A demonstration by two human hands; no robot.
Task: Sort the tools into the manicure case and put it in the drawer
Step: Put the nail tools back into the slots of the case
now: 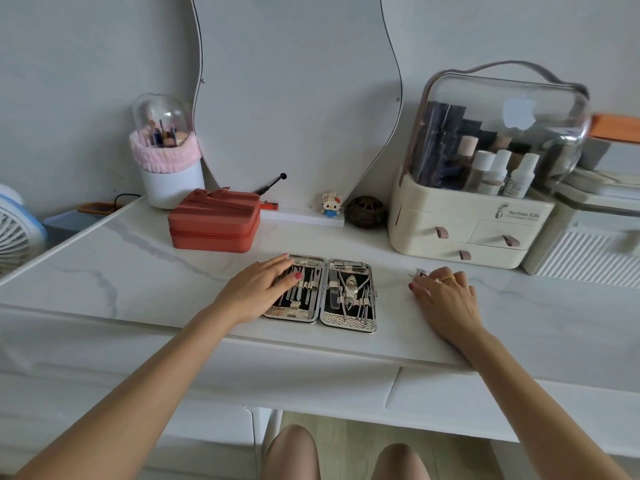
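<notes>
Steel tool [421, 271] under the right hand [446, 299]'s curled fingers: pinch it firmly while the left hand [258, 289]'s flat fingers steady the manicure case [349, 296]

Before you on the table [138, 271]: a red zipped box [214, 221], a domed brush holder [168, 157], a cream cosmetics organiser [478, 216] and a wavy mirror [298, 98].

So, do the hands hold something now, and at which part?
The left hand lies flat on the open manicure case, gripping nothing. The right hand curls over a small metal tool; where it grips is hidden.
</notes>
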